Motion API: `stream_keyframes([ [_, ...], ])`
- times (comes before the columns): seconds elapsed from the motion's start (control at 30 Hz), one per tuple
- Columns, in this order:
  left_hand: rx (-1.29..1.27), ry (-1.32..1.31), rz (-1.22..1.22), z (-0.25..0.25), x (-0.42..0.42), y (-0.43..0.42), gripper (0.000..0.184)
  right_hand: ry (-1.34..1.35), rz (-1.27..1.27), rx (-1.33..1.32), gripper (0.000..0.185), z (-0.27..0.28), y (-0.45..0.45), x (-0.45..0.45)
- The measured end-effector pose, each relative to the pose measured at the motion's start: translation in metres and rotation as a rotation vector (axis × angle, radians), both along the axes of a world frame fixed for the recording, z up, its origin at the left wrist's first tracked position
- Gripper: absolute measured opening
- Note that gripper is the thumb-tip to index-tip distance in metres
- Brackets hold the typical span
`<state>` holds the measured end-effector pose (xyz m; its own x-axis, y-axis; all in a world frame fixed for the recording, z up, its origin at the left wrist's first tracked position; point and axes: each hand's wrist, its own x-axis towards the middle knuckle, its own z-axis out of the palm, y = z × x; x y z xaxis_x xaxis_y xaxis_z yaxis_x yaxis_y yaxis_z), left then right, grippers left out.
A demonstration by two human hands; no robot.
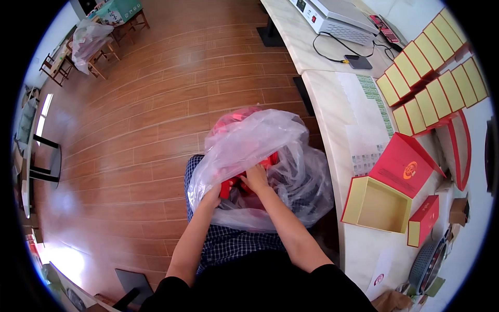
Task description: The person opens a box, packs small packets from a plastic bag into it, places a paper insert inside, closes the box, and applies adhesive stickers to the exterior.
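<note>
A large clear plastic bag [254, 138] rests open on my lap, with red items [267, 160] inside it. My left hand [211, 197] is at the bag's left side, its fingers curled beside a small red packet [225, 189] that it seems to hold; the plastic partly hides the fingers. Deeper in the bag's mouth is my right hand [255, 179], among the red items. Its fingertips are out of sight, so its grip does not show.
On the marble-topped table [322, 125] to the right are an open red-and-gold box [382, 203], a smaller red box [425, 218], sheets of stickers [366, 158] and stacked boxes [416, 62]. A white appliance [338, 23] and a phone [358, 62] sit farther back.
</note>
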<state>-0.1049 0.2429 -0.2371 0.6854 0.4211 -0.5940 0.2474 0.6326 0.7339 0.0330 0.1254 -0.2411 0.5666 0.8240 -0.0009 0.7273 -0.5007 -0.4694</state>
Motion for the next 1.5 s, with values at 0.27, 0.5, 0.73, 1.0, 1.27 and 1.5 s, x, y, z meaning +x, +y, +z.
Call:
stream_keyframes([
  [0.27, -0.475, -0.238, 0.049, -0.007, -0.005, 0.01, 0.031, 0.485, -0.545, 0.539, 0.039, 0.003, -0.044, -0.044],
  [0.5, -0.209, -0.034, 0.022, 0.008, 0.012, -0.024, 0.038, 1.677, -0.807, 0.924, 0.026, -0.002, -0.052, -0.052],
  [0.73, -0.049, -0.017, -0.226, 0.02, 0.005, -0.025, 0.052, 1.573, -0.551, 0.338, 0.024, -0.032, -0.036, -0.081],
  [1.0, 0.054, -0.039, -0.071, 0.017, 0.011, -0.033, 0.05, 0.434, -0.434, 0.327, 0.02, -0.002, -0.032, -0.054],
  [1.27, 0.194, 0.108, -0.063, -0.01, 0.01, -0.039, 0.052, -0.015, -0.292, -0.109, 0.065, -0.003, -0.04, -0.014],
  [1.5, 0.057, 0.118, 0.031, -0.046, 0.004, -0.023, 0.069, 0.426, -0.284, -0.586, 0.051, -0.064, -0.048, -0.022],
])
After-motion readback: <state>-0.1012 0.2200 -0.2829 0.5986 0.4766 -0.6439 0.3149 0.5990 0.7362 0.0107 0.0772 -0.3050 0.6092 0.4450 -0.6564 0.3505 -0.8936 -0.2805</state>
